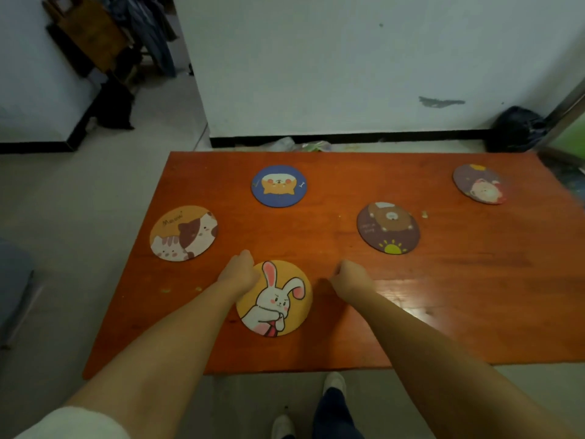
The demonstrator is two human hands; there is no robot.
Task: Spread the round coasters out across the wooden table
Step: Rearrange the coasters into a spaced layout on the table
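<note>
We have five round coasters laid well apart on the wooden table (443, 296), so we judge the spreading nearly done, with the rabbit coaster (274, 298) the last in hand. Our left hand (239, 274), fingers curled together, overlaps its upper-left edge; whether it grips we cannot tell. Our right hand (349, 278) is loosely fisted just beside it, empty, and next we need only let go.
</note>
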